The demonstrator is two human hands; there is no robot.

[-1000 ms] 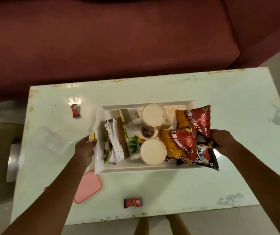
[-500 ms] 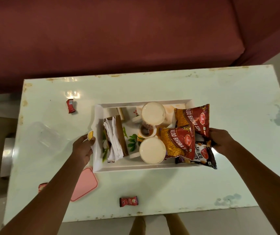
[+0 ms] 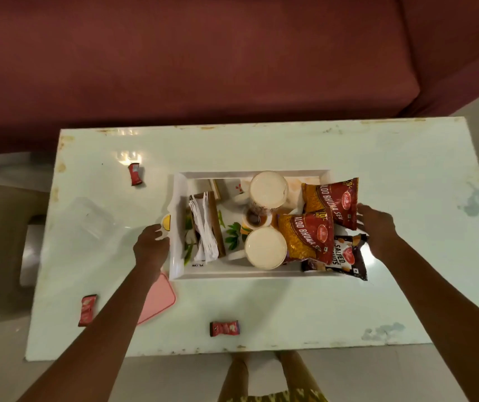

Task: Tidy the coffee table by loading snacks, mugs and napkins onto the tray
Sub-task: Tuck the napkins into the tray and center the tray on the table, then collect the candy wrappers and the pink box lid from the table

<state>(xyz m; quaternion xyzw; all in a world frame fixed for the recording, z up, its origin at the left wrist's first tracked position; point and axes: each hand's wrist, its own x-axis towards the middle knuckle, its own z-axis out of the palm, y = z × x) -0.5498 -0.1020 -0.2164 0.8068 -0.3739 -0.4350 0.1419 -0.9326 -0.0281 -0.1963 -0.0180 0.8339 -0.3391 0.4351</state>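
A third small red wrapper [image 3: 87,310] now shows at the bench's [image 3: 377,175] near-left edge. Both hands remain on the loaded tray [image 3: 232,275]: left hand [image 3: 150,247] curled on its left rim, right hand [image 3: 376,224] fingers pressed against the snack packets [image 3: 331,203].

Two red and yellow snack packets lay at the right end of the tray. The far packet [image 3: 331,203] read "ALOO BHUJIA SEV"; the near packet [image 3: 306,237] showed "ALOO BHUJIA", its last word cut off, with what looked like "10" printed at its top corner. A dark packet [image 3: 345,259] beneath them read "SALTED", and the line below it was too blurred to read.
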